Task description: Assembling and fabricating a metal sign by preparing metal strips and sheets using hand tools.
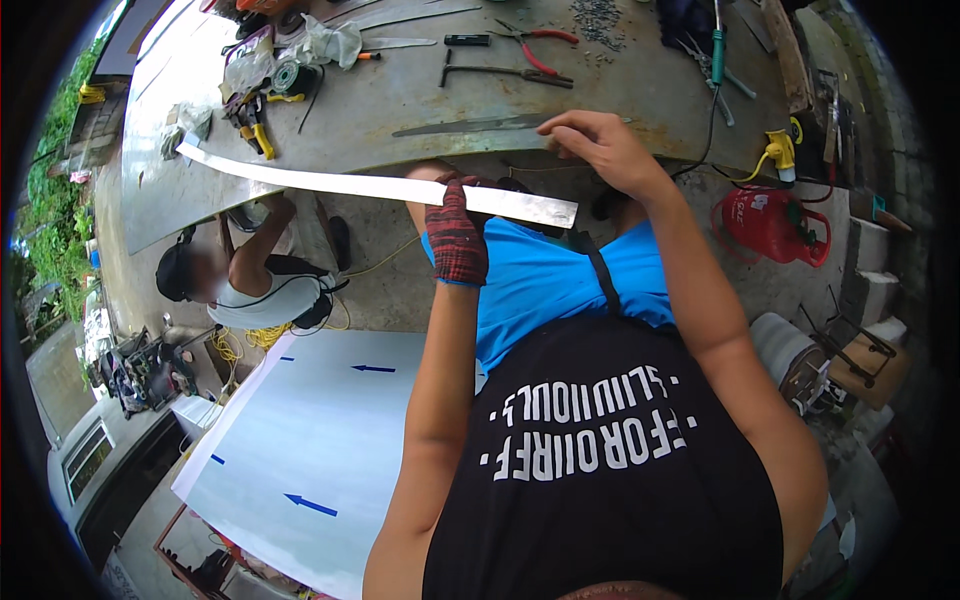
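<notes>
A long, narrow, pale metal strip (330, 182) crosses in front of me, its far left end over the table's edge and its right end above my lap. My left hand (458, 235), in a red and black knit glove, is closed round it near the right end. My bare right hand (600, 150) hovers at the table's near edge, fingers loosely bent and apart, with nothing visible in them. Just beside its fingertips, a thin dark metal strip (470, 127) lies on the metal table (350, 110).
Red-handled pliers (530, 45), a T-shaped bar (500, 72) and yellow-handled snips (262, 138) lie on the table. A corded teal-handled tool (718, 55) is at right. A red gas cylinder (765, 222) stands on the floor. Another person (265, 270) crouches at left, near a pale sheet (320, 420).
</notes>
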`<action>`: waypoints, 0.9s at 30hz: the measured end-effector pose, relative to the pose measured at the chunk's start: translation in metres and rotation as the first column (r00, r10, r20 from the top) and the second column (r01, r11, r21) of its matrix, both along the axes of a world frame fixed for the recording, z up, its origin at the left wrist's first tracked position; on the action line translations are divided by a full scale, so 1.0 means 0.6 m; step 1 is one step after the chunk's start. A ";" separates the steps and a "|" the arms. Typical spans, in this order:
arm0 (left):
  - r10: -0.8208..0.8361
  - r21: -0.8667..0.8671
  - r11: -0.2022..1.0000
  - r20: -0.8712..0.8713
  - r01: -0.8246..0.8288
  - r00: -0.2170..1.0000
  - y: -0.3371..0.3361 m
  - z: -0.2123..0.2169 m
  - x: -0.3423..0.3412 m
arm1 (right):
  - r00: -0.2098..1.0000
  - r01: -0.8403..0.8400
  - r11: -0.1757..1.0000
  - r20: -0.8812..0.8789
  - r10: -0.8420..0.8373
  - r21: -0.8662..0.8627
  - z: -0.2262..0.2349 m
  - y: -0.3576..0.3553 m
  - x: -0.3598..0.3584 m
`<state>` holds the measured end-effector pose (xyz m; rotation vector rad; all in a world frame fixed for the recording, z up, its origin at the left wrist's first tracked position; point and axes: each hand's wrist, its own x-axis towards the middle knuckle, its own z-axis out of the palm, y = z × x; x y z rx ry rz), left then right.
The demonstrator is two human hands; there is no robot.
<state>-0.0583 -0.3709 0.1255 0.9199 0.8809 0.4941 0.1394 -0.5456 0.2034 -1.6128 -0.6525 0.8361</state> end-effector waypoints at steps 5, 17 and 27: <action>-0.001 -0.020 1.000 -0.014 0.000 1.000 -0.018 0.019 0.004 | 0.994 -0.050 0.991 0.089 0.061 -0.121 0.065 -0.036 -0.036; -0.079 -0.095 0.993 -0.049 0.074 0.996 -0.018 -0.015 0.012 | 0.449 -0.109 0.876 0.763 0.465 -0.470 0.077 0.025 -0.158; 0.065 -0.150 0.987 0.066 -0.054 0.996 0.017 -0.010 0.020 | 0.543 -0.110 0.850 0.685 0.485 -0.515 0.059 0.016 -0.151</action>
